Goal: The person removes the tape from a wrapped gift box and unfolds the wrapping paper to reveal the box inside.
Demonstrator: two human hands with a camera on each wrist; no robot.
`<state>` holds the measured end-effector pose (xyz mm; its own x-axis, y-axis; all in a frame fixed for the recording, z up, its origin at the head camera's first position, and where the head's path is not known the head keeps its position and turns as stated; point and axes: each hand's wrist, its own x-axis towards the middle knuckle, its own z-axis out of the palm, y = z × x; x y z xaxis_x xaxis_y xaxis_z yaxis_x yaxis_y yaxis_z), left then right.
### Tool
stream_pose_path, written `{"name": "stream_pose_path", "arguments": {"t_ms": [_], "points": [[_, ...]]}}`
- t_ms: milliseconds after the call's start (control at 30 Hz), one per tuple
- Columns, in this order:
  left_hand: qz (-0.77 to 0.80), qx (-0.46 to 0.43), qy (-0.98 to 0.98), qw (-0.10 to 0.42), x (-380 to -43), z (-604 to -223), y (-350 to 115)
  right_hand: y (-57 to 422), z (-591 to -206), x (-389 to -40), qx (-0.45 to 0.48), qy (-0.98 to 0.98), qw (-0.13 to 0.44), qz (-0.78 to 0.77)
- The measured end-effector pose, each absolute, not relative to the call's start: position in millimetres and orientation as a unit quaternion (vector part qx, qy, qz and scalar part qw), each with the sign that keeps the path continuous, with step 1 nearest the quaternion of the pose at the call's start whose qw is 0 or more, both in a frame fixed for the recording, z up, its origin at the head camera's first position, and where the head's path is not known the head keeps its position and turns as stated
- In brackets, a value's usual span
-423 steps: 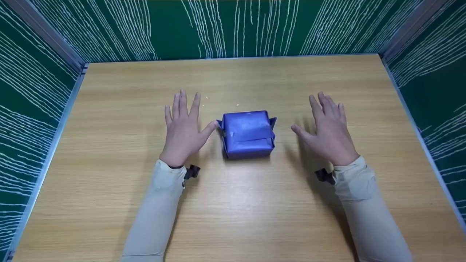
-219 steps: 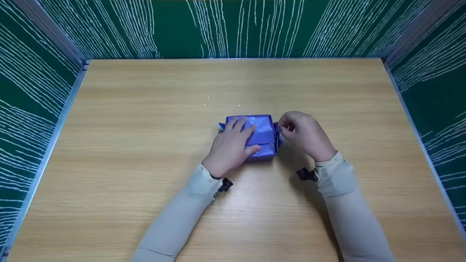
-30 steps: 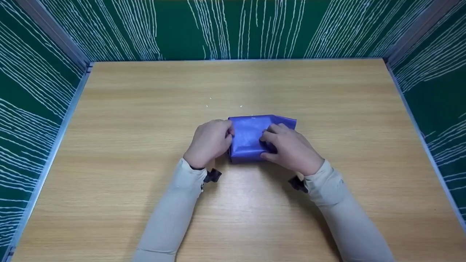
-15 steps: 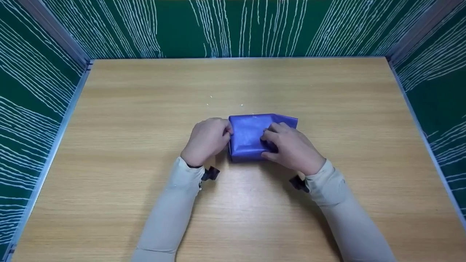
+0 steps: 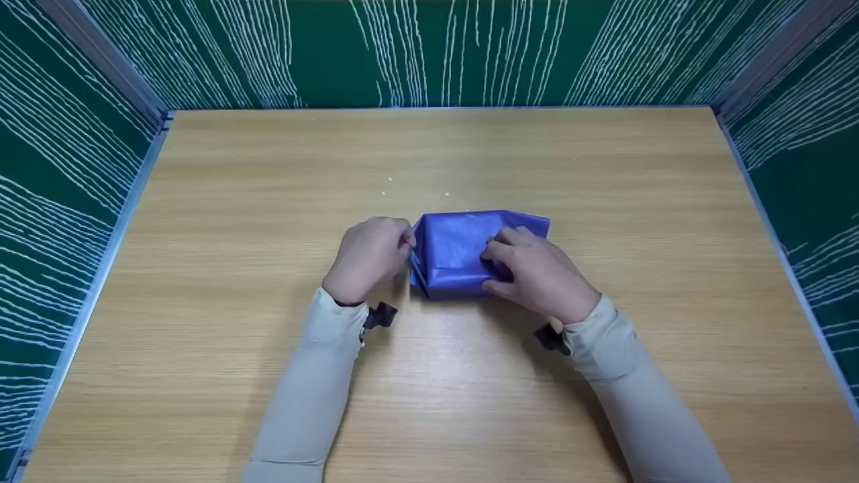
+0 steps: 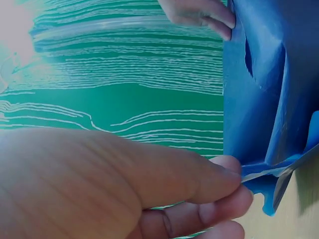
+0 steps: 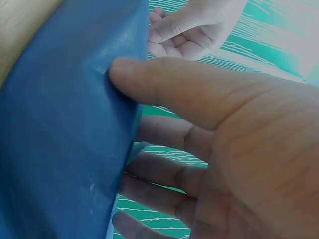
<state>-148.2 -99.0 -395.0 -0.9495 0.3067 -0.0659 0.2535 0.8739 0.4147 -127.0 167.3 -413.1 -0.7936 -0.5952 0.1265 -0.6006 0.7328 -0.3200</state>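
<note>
A small box wrapped in shiny blue-purple paper (image 5: 460, 243) sits mid-table. Beside its left end my left hand (image 5: 371, 256) pinches the edge of a paper flap (image 6: 254, 172) between thumb and fingers, as the left wrist view shows. That end's paper stands out from the box in loose folds. At the right end another flap (image 5: 533, 223) sticks out. My right hand (image 5: 540, 275) holds the box near its right end, with bent fingers on top and the thumb (image 7: 130, 77) pressing the paper. The box's contents are hidden.
The wooden table (image 5: 443, 396) is bordered by green walls (image 5: 322, 54) with white wavy lines at the back and both sides. Several tiny white specks (image 5: 383, 193) lie behind the box. Dark wrist cameras (image 5: 381, 315) are strapped at both sleeve cuffs.
Hands first lay apart; later the left rested on top while the right worked the right end, whose flap now stands out. In the last half second the left hand pulled the left flap outward.
</note>
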Motion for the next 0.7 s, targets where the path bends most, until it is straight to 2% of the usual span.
{"name": "stream_pose_path", "arguments": {"t_ms": [467, 700], "points": [[0.193, 0.119, 0.967, 0.113, -150, -398, -117, 167, -415, -128, 0.318, -0.933, -0.001, 0.167], [0.165, 0.086, 0.968, 0.167, -153, -402, -119, 167, -415, -127, 0.32, -0.932, 0.002, 0.168]]}}
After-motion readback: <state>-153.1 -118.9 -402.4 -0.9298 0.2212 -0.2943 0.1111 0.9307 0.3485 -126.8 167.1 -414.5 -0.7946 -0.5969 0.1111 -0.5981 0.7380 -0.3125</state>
